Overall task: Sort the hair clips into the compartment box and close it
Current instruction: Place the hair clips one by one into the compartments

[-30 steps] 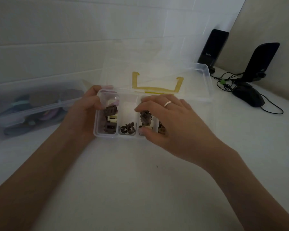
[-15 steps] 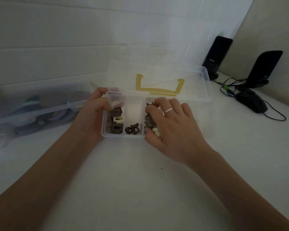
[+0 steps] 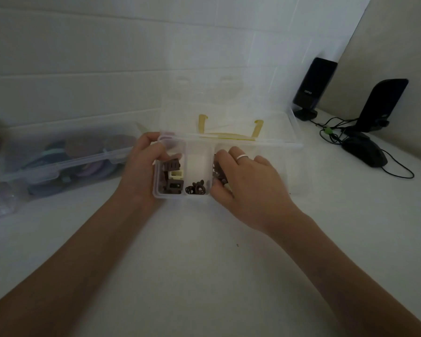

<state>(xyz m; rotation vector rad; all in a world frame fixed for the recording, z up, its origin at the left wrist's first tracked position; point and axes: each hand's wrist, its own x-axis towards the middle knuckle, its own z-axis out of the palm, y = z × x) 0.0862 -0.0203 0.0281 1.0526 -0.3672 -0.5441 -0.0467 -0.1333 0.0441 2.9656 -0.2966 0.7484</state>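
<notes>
The sorting step is in hand. The box (image 3: 206, 152) sits on the worktop (image 3: 204, 263), lid (image 3: 229, 110) raised at 12 o'clock. The left hand (image 3: 141, 171) grips the box's 9 o'clock wall. The right hand (image 3: 248, 183) curls into the third compartment, over brown clips (image 3: 218, 172); whether it pinches one cannot be told. The first compartment holds square clips (image 3: 171, 175), the second small ones (image 3: 195, 188). Next: withdraw, lower the lid.

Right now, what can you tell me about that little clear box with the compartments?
The compartment box is small, of clear plastic, on the white table, with its lid swung open behind, a yellow latch on it. Dividers split it: the leftmost section holds brown and cream hair clips, the next small dark clips. The left hand grips its left end; the right hand reaches into the third section, covering its contents.
</notes>
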